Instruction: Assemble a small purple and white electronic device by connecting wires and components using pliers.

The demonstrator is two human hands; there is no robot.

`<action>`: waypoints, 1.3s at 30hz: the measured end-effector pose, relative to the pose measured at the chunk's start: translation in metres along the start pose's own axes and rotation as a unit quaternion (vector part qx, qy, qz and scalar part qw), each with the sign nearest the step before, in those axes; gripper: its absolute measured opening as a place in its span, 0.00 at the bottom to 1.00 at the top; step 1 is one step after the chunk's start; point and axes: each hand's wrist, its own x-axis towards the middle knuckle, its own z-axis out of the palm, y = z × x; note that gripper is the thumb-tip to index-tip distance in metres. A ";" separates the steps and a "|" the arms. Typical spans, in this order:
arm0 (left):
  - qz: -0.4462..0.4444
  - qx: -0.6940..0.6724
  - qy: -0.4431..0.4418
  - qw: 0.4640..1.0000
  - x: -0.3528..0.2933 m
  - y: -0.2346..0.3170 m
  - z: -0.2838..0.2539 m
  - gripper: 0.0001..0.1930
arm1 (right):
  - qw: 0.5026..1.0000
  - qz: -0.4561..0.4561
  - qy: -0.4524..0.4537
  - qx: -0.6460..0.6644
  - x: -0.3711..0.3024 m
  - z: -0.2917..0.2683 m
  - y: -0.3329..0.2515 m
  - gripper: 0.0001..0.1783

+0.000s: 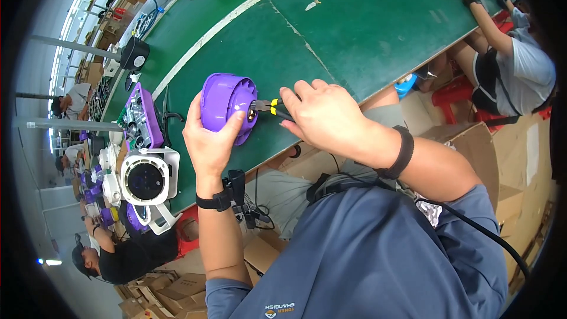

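Long green bench mat [366,23] with a pale stripe running along it, workshop room, bright strip of windows far off on the person's left side. Left hand [207,139] wrapped around a purple round housing [227,106], thumb on its front face, held just above the mat's near edge. Right hand [322,115] closed on pliers with yellow-black handles [271,107], tips touching the housing's right side. Black bands on both wrists. Left of the housing: white ring-shaped unit with dark centre [147,180], and a purple tray of small parts [142,118] just past it. Black round part [136,54] further along the mat. Brown cardboard boxes [514,159] right of the housing, below the mat edge; more at bottom left. Another person's arm [481,15] rests on the mat's far right.
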 end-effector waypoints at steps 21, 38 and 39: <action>0.060 0.177 0.251 0.950 0.018 -0.031 -0.025 0.28 | 0.550 0.362 -0.325 0.679 -0.033 -0.005 0.043 0.25; -0.172 -0.378 0.102 0.904 0.058 -0.085 0.008 0.15 | 0.970 0.228 -0.028 -0.076 -0.022 -0.035 0.143 0.36; -0.173 -0.384 0.113 0.900 0.065 -0.088 0.012 0.15 | 0.969 0.226 -0.010 -0.101 -0.023 -0.036 0.142 0.36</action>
